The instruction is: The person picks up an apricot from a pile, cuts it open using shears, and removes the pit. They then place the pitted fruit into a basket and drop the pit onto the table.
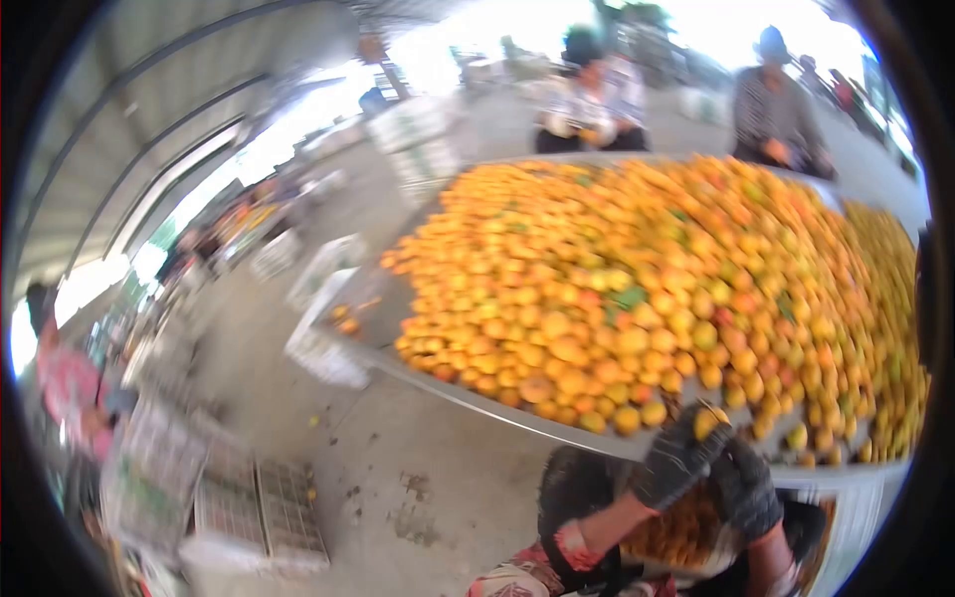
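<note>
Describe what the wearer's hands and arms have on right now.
Both the left hand and the right hand wear dark, speckled knit gloves. Red patterned sleeve cuffs show behind them, further up on the left forearm. Blur hides any markings.

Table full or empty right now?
Full: orange fruit is heaped across the table to its near rim; the left hand grips a yellow fruit.

Two gloved hands, left hand [681, 458] and right hand [744, 488]; one table [477, 403]; two people [597, 99] opposite; fruit [597, 298] past counting.
</note>
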A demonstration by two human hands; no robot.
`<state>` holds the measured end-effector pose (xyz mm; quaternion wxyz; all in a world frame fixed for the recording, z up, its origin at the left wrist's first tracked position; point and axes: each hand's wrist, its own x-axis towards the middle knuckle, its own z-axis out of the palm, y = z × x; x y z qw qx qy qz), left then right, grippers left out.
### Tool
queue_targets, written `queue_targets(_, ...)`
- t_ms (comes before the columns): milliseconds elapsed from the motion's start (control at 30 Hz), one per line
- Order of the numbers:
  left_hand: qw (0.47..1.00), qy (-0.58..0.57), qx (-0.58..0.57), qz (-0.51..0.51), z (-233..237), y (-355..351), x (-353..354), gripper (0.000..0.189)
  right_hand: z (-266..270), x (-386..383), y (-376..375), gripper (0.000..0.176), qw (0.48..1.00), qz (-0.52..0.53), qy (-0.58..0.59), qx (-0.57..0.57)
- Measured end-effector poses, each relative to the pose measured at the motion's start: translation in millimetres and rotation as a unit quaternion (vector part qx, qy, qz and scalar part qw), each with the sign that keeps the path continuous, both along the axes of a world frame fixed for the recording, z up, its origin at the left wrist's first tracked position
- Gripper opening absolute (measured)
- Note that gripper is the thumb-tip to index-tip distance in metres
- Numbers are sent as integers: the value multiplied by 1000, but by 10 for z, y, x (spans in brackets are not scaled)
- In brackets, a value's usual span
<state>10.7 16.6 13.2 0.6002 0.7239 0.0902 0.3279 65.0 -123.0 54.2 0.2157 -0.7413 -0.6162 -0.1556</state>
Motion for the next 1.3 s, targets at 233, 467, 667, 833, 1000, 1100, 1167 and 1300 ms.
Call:
queue_targets(233, 985, 112, -125, 33, 150, -16, -31, 36, -628, 3, 518, 28, 626, 95, 728, 262)
queue_targets(467, 997, 21, -74, -17, 313, 69, -138, 21, -441, -79, 33, 33, 982, -47, 178, 40)
queue_targets(667, 993, 34, -56, -96, 227, 80, -159, 20, -453, -92, -152, 25, 959, 3, 283, 16)
queue_targets(833, 996, 63, -64, -7, 218, -122, -118, 24, -224, -213, -36, 35, 864, -46, 495, 78)
queue_targets(1000, 979, 86, -182, 28, 45, -135, -67, 27, -275, -285, 36, 34, 976, -95, 185, 66)
queue_targets(1100, 986, 73, -150, -8, 93, -119, -84, 26, -293, -272, 53, 32, 973, -94, 189, 91)
queue_targets(1167, 978, 74, -190, -37, 148, -88, -90, 28, -303, -265, 55, 28, 945, -90, 302, 87)
queue_targets(1300, 983, 43, -156, -84, 257, -28, -170, 29, -508, -191, -59, 27, 873, 11, 478, 94)
